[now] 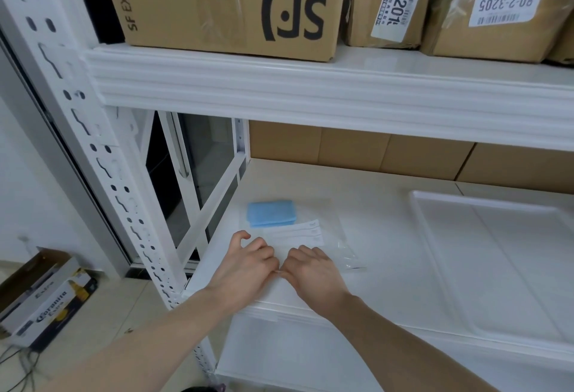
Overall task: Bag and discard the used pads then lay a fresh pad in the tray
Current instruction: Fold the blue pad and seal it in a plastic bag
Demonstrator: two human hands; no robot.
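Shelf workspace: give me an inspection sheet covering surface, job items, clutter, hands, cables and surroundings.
Surface: white shelf board in a white metal rack.
Job's things: folded blue pad at the back left; clear zip bag lying flat in front of it; white tray to the right, no pad in it.
Clutter: crumpled clear wrapper beside the bag.
Hands: left hand and right hand side by side at the bag's near edge, fingers curled on it.
Cables: dark wires on the floor, lower left.
Surroundings: cardboard boxes on the shelf above; Corona carton on the floor.
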